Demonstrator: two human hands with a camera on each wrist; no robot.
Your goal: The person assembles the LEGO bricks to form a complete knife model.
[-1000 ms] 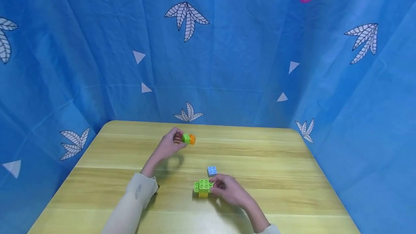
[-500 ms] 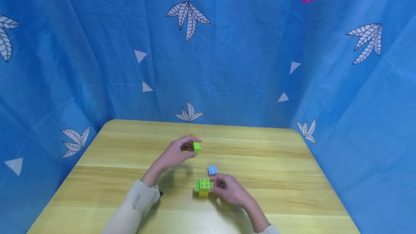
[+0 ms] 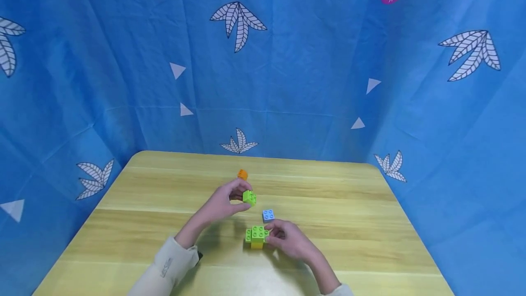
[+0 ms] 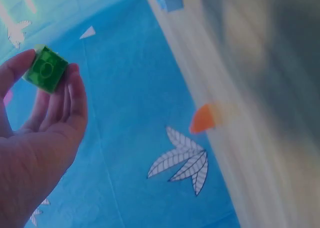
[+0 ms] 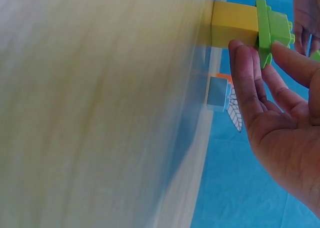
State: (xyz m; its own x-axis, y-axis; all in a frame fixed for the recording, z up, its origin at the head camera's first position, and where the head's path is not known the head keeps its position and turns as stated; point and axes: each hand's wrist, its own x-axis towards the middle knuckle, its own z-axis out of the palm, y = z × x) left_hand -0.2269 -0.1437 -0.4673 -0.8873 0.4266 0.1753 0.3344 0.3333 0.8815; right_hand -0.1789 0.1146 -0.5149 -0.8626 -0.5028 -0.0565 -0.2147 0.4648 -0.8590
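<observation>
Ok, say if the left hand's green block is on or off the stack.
Off: the left fingers pinch the block; the head view shows table between it and the stack.

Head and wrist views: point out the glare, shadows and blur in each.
Head: pale glare on the near part of the table, soft shadows below the left hand and right hand. Left wrist: table and orange block blurred, dark shadow at upper right. Right wrist: table blurred across the foreground, yellow block crisper.

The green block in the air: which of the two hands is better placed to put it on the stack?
Probably the left hand: it pinches the green block near the stack, while the right hand is busy holding the stack.
</observation>
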